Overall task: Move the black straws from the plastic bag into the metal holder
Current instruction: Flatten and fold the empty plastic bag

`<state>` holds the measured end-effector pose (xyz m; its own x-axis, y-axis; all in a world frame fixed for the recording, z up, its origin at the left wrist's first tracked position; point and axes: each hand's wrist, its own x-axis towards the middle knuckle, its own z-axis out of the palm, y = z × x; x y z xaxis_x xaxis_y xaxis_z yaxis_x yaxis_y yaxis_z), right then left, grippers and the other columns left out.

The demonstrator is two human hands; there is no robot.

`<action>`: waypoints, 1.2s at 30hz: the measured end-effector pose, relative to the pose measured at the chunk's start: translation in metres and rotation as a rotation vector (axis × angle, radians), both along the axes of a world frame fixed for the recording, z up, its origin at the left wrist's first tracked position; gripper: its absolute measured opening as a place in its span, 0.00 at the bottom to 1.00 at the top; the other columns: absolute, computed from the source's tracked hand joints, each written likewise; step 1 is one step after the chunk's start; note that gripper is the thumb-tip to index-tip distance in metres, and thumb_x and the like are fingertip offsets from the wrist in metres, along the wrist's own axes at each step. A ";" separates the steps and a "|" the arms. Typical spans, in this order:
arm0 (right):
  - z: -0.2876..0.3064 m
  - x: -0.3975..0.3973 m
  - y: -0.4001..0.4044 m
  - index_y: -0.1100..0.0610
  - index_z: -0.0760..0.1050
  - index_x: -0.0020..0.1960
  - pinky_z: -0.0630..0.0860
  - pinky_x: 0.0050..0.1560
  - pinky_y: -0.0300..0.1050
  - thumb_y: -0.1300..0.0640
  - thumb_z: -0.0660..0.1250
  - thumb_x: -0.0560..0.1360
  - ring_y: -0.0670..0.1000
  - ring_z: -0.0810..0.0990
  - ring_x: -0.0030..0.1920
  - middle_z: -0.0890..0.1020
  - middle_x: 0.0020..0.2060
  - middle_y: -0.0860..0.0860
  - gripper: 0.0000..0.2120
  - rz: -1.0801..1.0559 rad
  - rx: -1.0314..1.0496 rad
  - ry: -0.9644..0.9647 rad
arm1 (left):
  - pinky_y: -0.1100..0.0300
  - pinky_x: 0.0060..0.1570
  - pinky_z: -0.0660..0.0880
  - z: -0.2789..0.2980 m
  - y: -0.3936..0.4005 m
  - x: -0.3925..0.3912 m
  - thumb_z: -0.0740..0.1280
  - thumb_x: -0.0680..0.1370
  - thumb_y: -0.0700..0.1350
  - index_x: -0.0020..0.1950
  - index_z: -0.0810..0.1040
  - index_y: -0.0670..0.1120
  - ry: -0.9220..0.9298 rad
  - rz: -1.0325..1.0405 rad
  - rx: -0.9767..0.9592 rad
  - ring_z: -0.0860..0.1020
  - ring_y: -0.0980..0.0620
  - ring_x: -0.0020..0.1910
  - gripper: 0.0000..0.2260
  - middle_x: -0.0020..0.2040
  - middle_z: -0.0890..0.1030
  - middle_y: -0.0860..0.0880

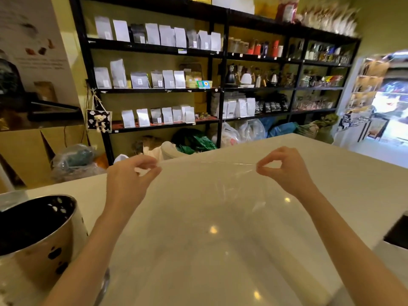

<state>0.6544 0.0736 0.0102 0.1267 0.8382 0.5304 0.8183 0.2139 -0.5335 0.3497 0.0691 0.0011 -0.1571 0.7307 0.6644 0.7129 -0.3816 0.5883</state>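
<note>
A clear plastic bag (212, 208) hangs stretched flat between my two hands above the white counter (331, 173). My left hand (130, 180) pinches its top left corner and my right hand (284, 168) pinches its top right corner. The bag looks see-through with nothing visible inside. The metal holder (37, 237), a shiny cylinder with round holes punched in its wall, stands at the lower left beside my left forearm. Its inside is dark, and I cannot tell whether that dark mass is straws. No loose black straws show anywhere.
Tall black shelves (220, 89) with white pouches, kettles and jars line the wall behind the counter. Plastic sacks (242, 131) lie on the floor under them. A dark object (397, 235) sits at the counter's right edge.
</note>
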 end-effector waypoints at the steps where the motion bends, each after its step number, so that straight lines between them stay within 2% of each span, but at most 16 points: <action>1: 0.000 -0.001 -0.002 0.52 0.83 0.41 0.65 0.55 0.47 0.59 0.75 0.66 0.56 0.71 0.56 0.79 0.47 0.54 0.05 -0.062 0.004 -0.141 | 0.53 0.44 0.75 0.001 0.001 0.000 0.71 0.69 0.44 0.46 0.82 0.45 0.063 -0.005 0.038 0.75 0.51 0.41 0.08 0.44 0.81 0.45; 3: -0.002 -0.008 -0.005 0.52 0.82 0.46 0.64 0.60 0.49 0.58 0.74 0.67 0.56 0.68 0.63 0.77 0.57 0.54 0.08 -0.069 -0.017 -0.347 | 0.50 0.43 0.73 0.002 0.001 0.004 0.72 0.68 0.43 0.43 0.82 0.45 0.181 -0.032 0.099 0.71 0.51 0.43 0.05 0.43 0.76 0.47; 5: -0.003 -0.021 -0.009 0.51 0.81 0.50 0.65 0.61 0.49 0.57 0.73 0.68 0.55 0.72 0.62 0.78 0.59 0.52 0.11 0.081 -0.006 -0.392 | 0.53 0.42 0.71 0.006 -0.002 0.010 0.72 0.68 0.42 0.42 0.82 0.45 0.232 -0.093 0.119 0.70 0.52 0.46 0.04 0.44 0.73 0.50; 8: -0.002 -0.047 -0.015 0.52 0.80 0.53 0.73 0.57 0.47 0.55 0.69 0.72 0.50 0.79 0.53 0.82 0.52 0.48 0.10 0.273 -0.027 -0.255 | 0.50 0.50 0.73 0.013 -0.007 0.018 0.71 0.69 0.43 0.43 0.81 0.46 0.197 -0.228 0.144 0.71 0.52 0.52 0.04 0.50 0.76 0.50; 10: 0.000 -0.055 -0.016 0.52 0.81 0.50 0.76 0.53 0.48 0.55 0.68 0.73 0.50 0.81 0.48 0.85 0.46 0.47 0.07 0.282 0.014 -0.187 | 0.48 0.56 0.72 0.016 -0.009 0.018 0.69 0.69 0.46 0.51 0.79 0.50 0.119 -0.279 0.188 0.71 0.53 0.56 0.11 0.55 0.75 0.54; 13: 0.013 -0.050 -0.021 0.53 0.82 0.42 0.78 0.43 0.39 0.61 0.70 0.71 0.45 0.82 0.36 0.83 0.31 0.42 0.04 0.300 0.063 0.091 | 0.62 0.62 0.61 0.017 -0.009 0.015 0.71 0.65 0.53 0.69 0.62 0.55 -0.140 -0.263 0.076 0.62 0.59 0.66 0.35 0.68 0.64 0.57; 15: 0.023 -0.043 -0.028 0.55 0.82 0.41 0.78 0.35 0.36 0.65 0.70 0.71 0.44 0.82 0.31 0.83 0.27 0.44 0.06 0.358 0.057 0.388 | 0.61 0.62 0.58 0.016 -0.007 0.014 0.73 0.61 0.57 0.72 0.52 0.55 -0.365 -0.281 -0.161 0.58 0.56 0.71 0.46 0.74 0.57 0.54; 16: 0.027 -0.040 -0.032 0.57 0.81 0.42 0.79 0.33 0.36 0.66 0.69 0.71 0.45 0.82 0.31 0.84 0.28 0.45 0.06 0.386 0.050 0.533 | 0.58 0.62 0.58 0.014 -0.005 0.013 0.75 0.59 0.59 0.72 0.54 0.56 -0.452 -0.349 -0.278 0.60 0.54 0.71 0.47 0.74 0.59 0.54; 19: 0.025 -0.033 -0.039 0.58 0.81 0.44 0.79 0.30 0.36 0.64 0.68 0.72 0.46 0.83 0.31 0.85 0.30 0.49 0.04 0.395 -0.043 0.822 | 0.54 0.63 0.66 0.010 -0.002 0.014 0.76 0.51 0.63 0.54 0.71 0.59 -0.620 -0.754 -0.506 0.75 0.56 0.59 0.33 0.60 0.77 0.58; 22: 0.010 -0.033 -0.041 0.57 0.81 0.42 0.77 0.28 0.36 0.63 0.69 0.71 0.46 0.82 0.30 0.84 0.30 0.49 0.03 0.358 -0.181 0.957 | 0.56 0.52 0.78 0.003 -0.001 0.020 0.78 0.52 0.59 0.54 0.74 0.54 -0.640 -0.898 -0.578 0.81 0.49 0.52 0.33 0.51 0.84 0.52; 25: -0.003 -0.028 -0.043 0.58 0.81 0.42 0.77 0.31 0.37 0.60 0.69 0.71 0.45 0.82 0.30 0.84 0.29 0.49 0.03 0.352 -0.279 1.007 | 0.63 0.41 0.80 -0.001 -0.004 0.030 0.71 0.65 0.44 0.60 0.74 0.43 -0.657 -0.820 -0.577 0.83 0.50 0.45 0.24 0.45 0.86 0.47; 27: -0.009 -0.025 -0.048 0.59 0.80 0.44 0.77 0.33 0.37 0.56 0.70 0.68 0.46 0.82 0.32 0.84 0.29 0.49 0.07 0.347 -0.331 1.003 | 0.66 0.35 0.79 -0.004 -0.007 0.035 0.68 0.68 0.39 0.60 0.74 0.40 -0.723 -0.756 -0.589 0.84 0.52 0.40 0.20 0.40 0.86 0.46; 29: -0.014 -0.021 -0.053 0.59 0.79 0.51 0.79 0.32 0.38 0.57 0.70 0.69 0.47 0.83 0.31 0.85 0.30 0.50 0.12 0.351 -0.342 1.041 | 0.66 0.35 0.79 -0.006 -0.011 0.038 0.68 0.69 0.37 0.62 0.70 0.41 -0.789 -0.702 -0.589 0.84 0.51 0.38 0.22 0.40 0.86 0.43; 32: -0.021 -0.014 -0.060 0.49 0.73 0.58 0.80 0.33 0.40 0.62 0.68 0.72 0.48 0.84 0.32 0.86 0.33 0.52 0.17 0.370 -0.282 1.031 | 0.63 0.38 0.80 -0.011 -0.018 0.040 0.70 0.68 0.38 0.67 0.65 0.49 -0.855 -0.656 -0.574 0.84 0.48 0.41 0.29 0.43 0.85 0.41; 34: -0.023 -0.012 -0.064 0.49 0.75 0.58 0.80 0.35 0.41 0.64 0.67 0.72 0.48 0.83 0.33 0.85 0.33 0.52 0.17 0.378 -0.241 0.963 | 0.63 0.40 0.80 -0.011 -0.025 0.040 0.68 0.71 0.38 0.64 0.69 0.51 -0.806 -0.628 -0.558 0.84 0.48 0.42 0.24 0.42 0.86 0.43; 36: -0.023 -0.010 -0.066 0.55 0.79 0.54 0.80 0.37 0.41 0.63 0.67 0.73 0.48 0.84 0.34 0.86 0.33 0.51 0.11 0.402 -0.248 0.907 | 0.63 0.39 0.80 -0.010 -0.034 0.040 0.65 0.73 0.37 0.60 0.75 0.47 -0.742 -0.599 -0.542 0.84 0.51 0.40 0.16 0.39 0.86 0.47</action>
<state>0.6440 0.0072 -0.0125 0.0796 0.9803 0.1807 -0.0238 0.1831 -0.9828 0.3895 0.0355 -0.0087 0.0927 0.9886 0.1186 -0.1023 -0.1090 0.9888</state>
